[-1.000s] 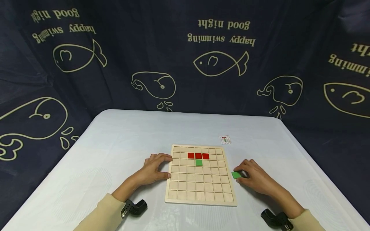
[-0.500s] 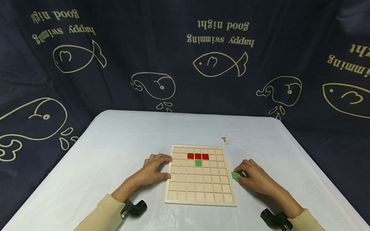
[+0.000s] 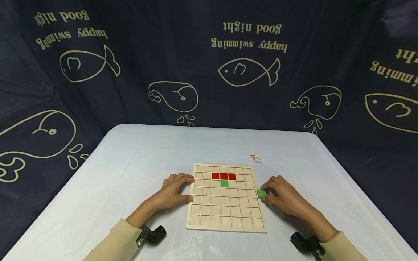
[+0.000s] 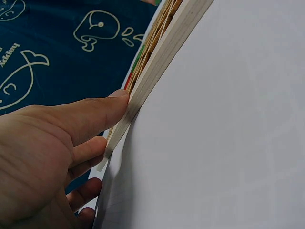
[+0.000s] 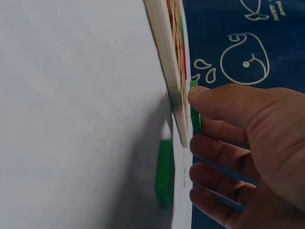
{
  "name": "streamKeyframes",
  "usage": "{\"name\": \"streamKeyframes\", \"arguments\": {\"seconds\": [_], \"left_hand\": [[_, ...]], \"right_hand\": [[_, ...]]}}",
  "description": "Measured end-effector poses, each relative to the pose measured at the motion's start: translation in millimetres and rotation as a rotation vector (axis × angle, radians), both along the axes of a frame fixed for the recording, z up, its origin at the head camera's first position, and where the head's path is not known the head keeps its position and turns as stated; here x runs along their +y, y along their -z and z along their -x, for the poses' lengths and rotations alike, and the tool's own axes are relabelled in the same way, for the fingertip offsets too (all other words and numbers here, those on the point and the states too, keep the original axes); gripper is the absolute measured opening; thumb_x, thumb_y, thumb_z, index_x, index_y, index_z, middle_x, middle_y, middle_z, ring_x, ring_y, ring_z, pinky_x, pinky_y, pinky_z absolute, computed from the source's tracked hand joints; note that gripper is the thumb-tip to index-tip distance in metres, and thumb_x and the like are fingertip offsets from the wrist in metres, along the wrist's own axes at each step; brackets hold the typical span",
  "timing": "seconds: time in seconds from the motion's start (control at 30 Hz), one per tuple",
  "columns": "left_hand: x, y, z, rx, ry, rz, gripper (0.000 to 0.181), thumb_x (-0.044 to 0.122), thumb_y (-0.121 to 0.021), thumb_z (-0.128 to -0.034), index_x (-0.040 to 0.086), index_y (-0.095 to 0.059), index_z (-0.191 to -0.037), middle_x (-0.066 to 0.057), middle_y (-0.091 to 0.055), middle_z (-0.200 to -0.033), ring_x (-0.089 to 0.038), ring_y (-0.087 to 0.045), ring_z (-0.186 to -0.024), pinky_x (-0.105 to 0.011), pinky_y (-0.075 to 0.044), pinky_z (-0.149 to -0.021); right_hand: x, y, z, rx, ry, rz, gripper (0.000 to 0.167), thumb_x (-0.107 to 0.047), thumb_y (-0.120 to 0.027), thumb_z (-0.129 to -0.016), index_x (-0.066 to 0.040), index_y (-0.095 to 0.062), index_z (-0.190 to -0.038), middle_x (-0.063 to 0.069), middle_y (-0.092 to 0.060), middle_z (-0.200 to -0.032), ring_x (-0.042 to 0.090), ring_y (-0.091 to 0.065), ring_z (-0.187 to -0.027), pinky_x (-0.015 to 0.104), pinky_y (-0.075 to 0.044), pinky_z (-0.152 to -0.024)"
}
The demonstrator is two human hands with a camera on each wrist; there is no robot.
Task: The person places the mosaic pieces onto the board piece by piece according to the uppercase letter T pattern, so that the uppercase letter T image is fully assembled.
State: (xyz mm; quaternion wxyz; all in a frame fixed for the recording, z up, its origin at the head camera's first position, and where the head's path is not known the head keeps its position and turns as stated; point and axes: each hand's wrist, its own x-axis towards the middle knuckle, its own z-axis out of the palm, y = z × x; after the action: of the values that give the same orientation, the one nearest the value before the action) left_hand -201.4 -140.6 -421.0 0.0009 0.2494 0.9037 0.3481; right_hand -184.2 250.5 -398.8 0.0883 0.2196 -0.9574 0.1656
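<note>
A wooden grid board (image 3: 229, 230) lies on the table, with three red tiles (image 3: 223, 176) in a row and one green tile (image 3: 224, 183) under the middle one. My left hand (image 3: 173, 192) rests its fingertips and thumb against the board's left edge; the left wrist view shows the thumb (image 4: 112, 107) touching that edge. Beside the right edge, my right hand (image 3: 284, 195) pinches a second green tile (image 3: 261, 193) between thumb and fingers, raised off the table. Below that hand, another green tile (image 5: 164, 174) lies on the table, seen only in the right wrist view.
A small printed card (image 3: 254, 158) with a red and green pattern on a grid lies beyond the board's far right corner. The white-covered table (image 3: 156, 145) meets a dark patterned cloth (image 3: 202, 65) behind it. Black wrist cameras sit on both forearms.
My right hand has lifted its green tile and shifted left and slightly away from me, up to the board's right edge. The left hand and the board have stayed put.
</note>
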Motion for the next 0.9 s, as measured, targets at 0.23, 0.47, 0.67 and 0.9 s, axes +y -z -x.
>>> {"name": "streamKeyframes", "arguments": {"seconds": [0.23, 0.47, 0.67, 0.9], "left_hand": [[-0.2, 0.0, 0.5, -0.003, 0.003, 0.004, 0.054, 0.031, -0.075, -0.0767, 0.014, -0.058, -0.125, 0.001, -0.051, -0.137, -0.023, -0.04, -0.117, -0.041, -0.024, -0.091], [-0.2, 0.0, 0.8, -0.003, 0.008, -0.004, 0.054, 0.031, -0.076, -0.0766, 0.013, -0.058, -0.125, 0.0, -0.051, -0.136, -0.023, -0.04, -0.116, -0.041, -0.024, -0.091], [0.3, -0.3, 0.8, -0.005, 0.01, -0.003, 0.054, 0.031, -0.075, -0.0771, 0.014, -0.057, -0.125, 0.0, -0.051, -0.137, -0.023, -0.039, -0.117, -0.043, -0.024, -0.092], [0.0, -0.2, 0.8, -0.002, 0.009, 0.003, 0.054, 0.031, -0.075, -0.0771, 0.013, -0.057, -0.125, -0.001, -0.051, -0.137, -0.023, -0.039, -0.117, -0.042, -0.024, -0.091]], "right_hand": [[-11.9, -5.3, 4.1, 0.012, -0.04, 0.029, 0.022, -0.02, -0.078, -0.075, -0.015, -0.071, -0.095, -0.007, -0.061, -0.093, 0.01, -0.048, -0.087, 0.03, -0.044, -0.074], [-25.1, -8.4, 8.9, 0.066, -0.101, 0.035, 0.02, -0.02, -0.077, -0.076, -0.016, -0.07, -0.095, -0.007, -0.061, -0.092, 0.01, -0.048, -0.087, 0.03, -0.043, -0.074], [-38.0, -13.2, 12.8, 0.04, -0.112, 0.021, 0.022, -0.025, -0.074, -0.079, -0.015, -0.07, -0.098, -0.005, -0.061, -0.094, 0.009, -0.045, -0.086, 0.029, -0.041, -0.072], [-53.4, -16.8, 15.6, 0.024, -0.134, 0.014, 0.021, -0.026, -0.074, -0.08, -0.016, -0.071, -0.099, -0.006, -0.062, -0.095, 0.008, -0.043, -0.085, 0.029, -0.039, -0.072]]}}
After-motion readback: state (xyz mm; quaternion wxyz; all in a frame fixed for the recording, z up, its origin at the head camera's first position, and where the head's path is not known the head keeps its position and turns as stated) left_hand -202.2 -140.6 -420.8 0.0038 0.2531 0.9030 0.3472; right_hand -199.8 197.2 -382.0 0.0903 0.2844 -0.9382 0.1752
